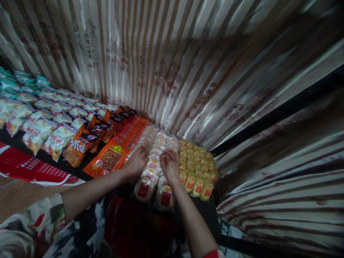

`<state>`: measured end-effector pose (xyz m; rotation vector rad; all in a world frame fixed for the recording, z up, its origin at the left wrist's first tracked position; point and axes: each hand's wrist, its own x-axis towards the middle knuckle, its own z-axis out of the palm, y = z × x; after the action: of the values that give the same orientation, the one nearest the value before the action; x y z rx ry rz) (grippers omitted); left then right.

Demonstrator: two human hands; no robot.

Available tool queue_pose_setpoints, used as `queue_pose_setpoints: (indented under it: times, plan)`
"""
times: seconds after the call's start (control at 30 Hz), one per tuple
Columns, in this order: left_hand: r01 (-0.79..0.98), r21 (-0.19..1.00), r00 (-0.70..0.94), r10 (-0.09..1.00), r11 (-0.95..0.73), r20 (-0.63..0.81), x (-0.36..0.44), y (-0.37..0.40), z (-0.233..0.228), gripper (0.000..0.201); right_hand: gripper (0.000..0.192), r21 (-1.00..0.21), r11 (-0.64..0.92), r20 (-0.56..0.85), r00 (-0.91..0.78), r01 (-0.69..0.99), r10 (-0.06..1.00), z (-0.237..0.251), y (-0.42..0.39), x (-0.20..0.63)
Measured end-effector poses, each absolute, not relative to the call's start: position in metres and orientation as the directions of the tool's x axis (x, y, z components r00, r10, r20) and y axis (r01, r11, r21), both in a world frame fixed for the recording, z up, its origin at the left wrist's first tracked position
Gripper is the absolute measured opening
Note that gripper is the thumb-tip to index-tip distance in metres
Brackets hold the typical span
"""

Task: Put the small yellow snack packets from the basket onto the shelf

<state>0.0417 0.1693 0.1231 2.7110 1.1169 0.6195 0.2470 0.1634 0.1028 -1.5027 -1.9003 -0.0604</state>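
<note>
My left hand (136, 163) and my right hand (170, 165) both rest on two rows of round pale bread packs (150, 168) with red labels, laid on a dark shelf (48, 157). Each hand presses fingers down on a pack in the middle of the rows; whether the fingers actually grip a pack cannot be told. Left of the rows lies a long orange snack pack (118, 147). To the right stand rows of small yellow packs (197, 168).
Orange and white snack bags (57, 138) fill the shelf to the left, with teal packs (16, 80) at the far left. A striped shiny curtain (166, 64) hangs behind and to the right. A red crate (24, 165) sits below the shelf edge.
</note>
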Motion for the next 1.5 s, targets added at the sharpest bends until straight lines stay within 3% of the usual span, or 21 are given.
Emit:
queue_pose_setpoints:
  times: [0.13,0.7,1.0,1.23,1.5]
  plan:
    - [0.585,0.226,0.724,0.627,-0.779,0.288,0.041,0.165,0.124,0.023,0.013,-0.383,0.335,0.534,-0.09,0.861,0.841,0.102,0.164,0.248]
    - [0.681,0.174,0.694,0.703,-0.711,0.155,0.058,0.175,0.129,0.022,0.016,-0.349,0.358,0.578,-0.102,0.866,0.81,0.11,0.148,0.247]
    - [0.725,0.204,0.62,0.752,-0.658,0.226,0.061,0.17,0.127,0.022,0.017,-0.268,0.415,0.464,-0.261,0.869,0.847,0.121,0.127,0.249]
    - [0.731,0.187,0.604,0.75,-0.656,0.269,0.064,0.174,0.118,0.021,0.015,-0.234,0.394,0.441,-0.264,0.889,0.858,0.117,0.131,0.246]
    - [0.686,0.187,0.592,0.688,-0.704,0.419,0.052,0.159,0.125,0.018,0.023,-0.039,0.34,0.462,-0.284,0.94,0.84,0.119,0.129,0.237]
